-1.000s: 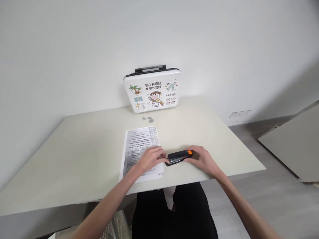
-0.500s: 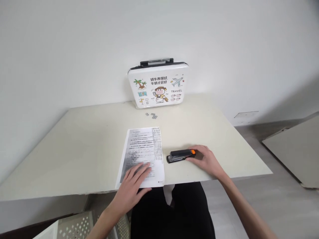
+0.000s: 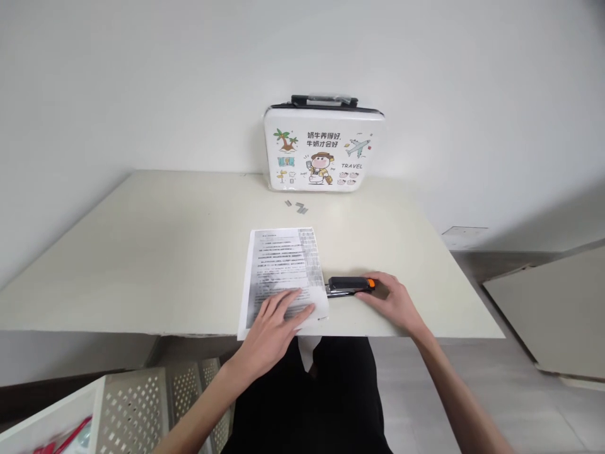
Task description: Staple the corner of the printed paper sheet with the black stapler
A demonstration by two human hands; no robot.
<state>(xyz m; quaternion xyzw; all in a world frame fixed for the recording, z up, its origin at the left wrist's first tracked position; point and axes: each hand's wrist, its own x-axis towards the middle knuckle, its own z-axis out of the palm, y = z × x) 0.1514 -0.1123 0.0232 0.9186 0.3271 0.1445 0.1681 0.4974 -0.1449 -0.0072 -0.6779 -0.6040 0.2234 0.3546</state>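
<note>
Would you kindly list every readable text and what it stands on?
"奶牛养得好, 牛奶才会好": on the case, above the cow.
"TRAVEL": on the case, below the airplane.
Lettering beside the cow: too small.
Paper: print too small, blurred.

Soft, even, fairly bright light fills the scene, with a diffuse shadow darkening the wall [image 3: 454,120] toward the right, pale glare on the case handle [image 3: 325,100], and the paper's [image 3: 278,255] fine print blurred.
</note>
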